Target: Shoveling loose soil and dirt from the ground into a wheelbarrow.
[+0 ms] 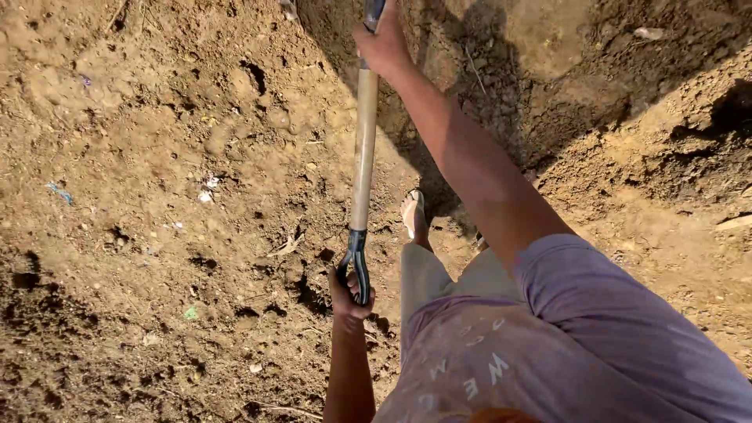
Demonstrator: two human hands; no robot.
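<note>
I hold a shovel with a pale wooden shaft (363,149) and a black D-shaped grip (358,262). My left hand (348,296) is closed around the black grip, near my waist. My right hand (381,43) is stretched out ahead and wrapped around the shaft far down, near the top edge of the view. The shovel's blade is out of view past that edge. The shaft points away from me toward a shadowed pit (501,86) dug in the brown soil.
Loose, lumpy brown earth (157,157) lies all around, with small scraps of litter (207,188) on it. My foot in a sandal (413,213) stands at the pit's edge. A raised soil bank (674,157) runs along the right.
</note>
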